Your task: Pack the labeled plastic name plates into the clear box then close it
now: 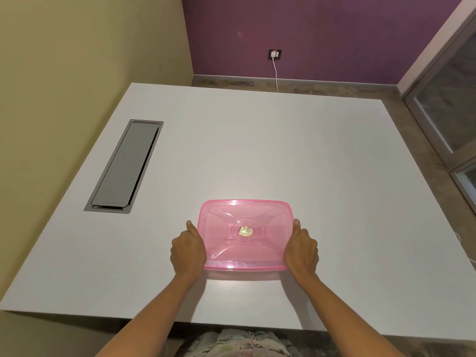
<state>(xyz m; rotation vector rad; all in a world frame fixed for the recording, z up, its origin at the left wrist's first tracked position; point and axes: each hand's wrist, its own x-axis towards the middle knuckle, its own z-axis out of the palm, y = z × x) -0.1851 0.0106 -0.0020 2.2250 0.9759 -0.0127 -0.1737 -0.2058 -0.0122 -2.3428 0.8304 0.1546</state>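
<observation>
A clear box with a translucent pink lid (246, 234) sits on the white table (257, 150), near its front edge. The lid is on the box and carries a small gold sticker at its centre. My left hand (187, 247) grips the box's left side, thumb along the lid's edge. My right hand (301, 249) grips its right side the same way. No name plates show on the table; I cannot make out what lies under the pink lid.
A grey cable hatch (126, 166) is set into the table at the left. A wall socket with a white charger and cord (275, 54) sits on the purple wall behind. A glass door frame stands at the right.
</observation>
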